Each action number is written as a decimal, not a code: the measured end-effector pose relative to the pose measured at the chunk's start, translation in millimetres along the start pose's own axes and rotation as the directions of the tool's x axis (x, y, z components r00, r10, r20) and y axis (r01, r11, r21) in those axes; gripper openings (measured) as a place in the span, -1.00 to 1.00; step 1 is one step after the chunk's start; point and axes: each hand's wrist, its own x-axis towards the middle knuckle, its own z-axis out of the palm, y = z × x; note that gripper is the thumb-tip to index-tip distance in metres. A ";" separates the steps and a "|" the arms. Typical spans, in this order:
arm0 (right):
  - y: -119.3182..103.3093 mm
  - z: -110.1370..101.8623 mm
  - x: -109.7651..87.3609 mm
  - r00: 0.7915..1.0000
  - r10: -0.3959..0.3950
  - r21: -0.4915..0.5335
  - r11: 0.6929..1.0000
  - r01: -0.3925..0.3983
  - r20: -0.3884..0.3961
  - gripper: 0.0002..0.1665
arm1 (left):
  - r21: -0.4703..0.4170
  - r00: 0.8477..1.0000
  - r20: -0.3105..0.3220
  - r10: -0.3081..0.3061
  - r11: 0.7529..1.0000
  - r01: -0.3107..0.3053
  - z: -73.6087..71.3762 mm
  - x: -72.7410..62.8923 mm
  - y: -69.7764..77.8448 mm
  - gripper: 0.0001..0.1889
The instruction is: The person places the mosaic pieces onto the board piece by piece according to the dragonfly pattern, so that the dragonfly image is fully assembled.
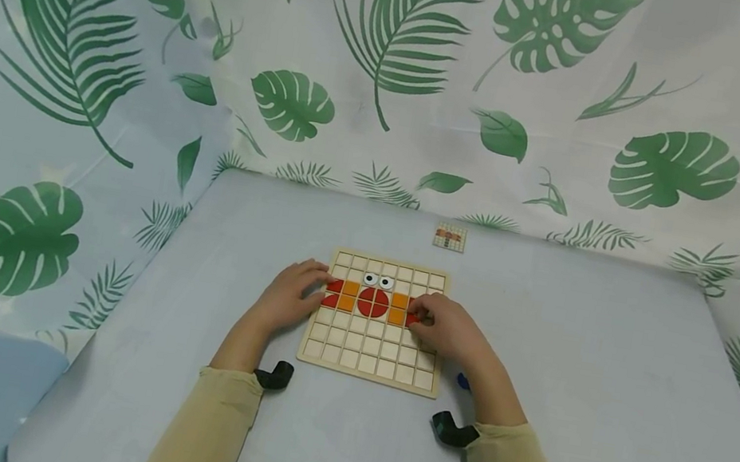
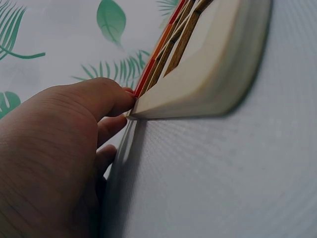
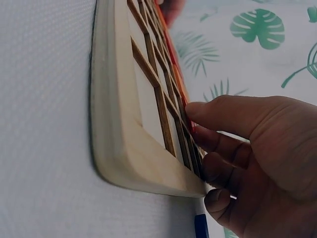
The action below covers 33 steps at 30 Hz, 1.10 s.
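A wooden grid board lies on the table between the hands. At its middle sits a red circle made of tiles, under two round eye tiles. Orange tiles flank the circle, and red tiles sit at the left edge. My left hand rests at that edge, its thumb touching the board's side near the red tiles in the left wrist view. With thumb and index finger, my right hand pinches a red tile at the board's right side, partly hidden by the fingers.
A small pattern card lies behind the board. Close to the right wrist is a blue piece, partly covered by the forearm. Leaf-printed cloth hangs around the table's back and sides.
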 end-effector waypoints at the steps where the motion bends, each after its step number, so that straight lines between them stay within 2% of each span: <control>1: -0.2 0.4 0.0 1.000 0.002 0.000 1.000 -0.002 -0.001 -0.77 | 0.002 1.000 0.000 0.001 1.000 -0.001 0.2 0.0 -0.2 -0.65; 9: -2.6 -3.3 -0.3 1.000 0.016 -0.009 1.000 -0.016 0.011 -0.80 | 0.003 1.000 -0.005 0.004 1.000 -0.004 -0.1 0.0 -0.8 -0.67; 13: -0.5 -15.7 -4.5 0.999 0.047 0.018 0.999 -0.047 0.019 -0.79 | -0.003 1.000 0.002 0.002 1.000 -0.002 0.3 0.3 -0.7 -0.66; 17: 7.2 -33.3 -12.1 0.998 0.055 0.025 0.998 -0.055 -0.015 -0.74 | -0.004 1.000 0.009 -0.006 1.000 0.006 0.8 0.4 -0.9 -0.66; 23: 28.0 -57.4 -31.0 0.997 0.071 0.009 0.997 -0.071 -0.042 -0.70 | 0.005 1.000 0.009 -0.015 1.000 0.015 1.0 0.9 0.2 -0.65; 33: 64.5 -75.1 -69.6 0.994 0.107 0.017 0.994 -0.107 0.029 -0.78 | 0.014 1.000 0.011 -0.021 1.000 0.020 1.4 0.9 -0.2 -0.66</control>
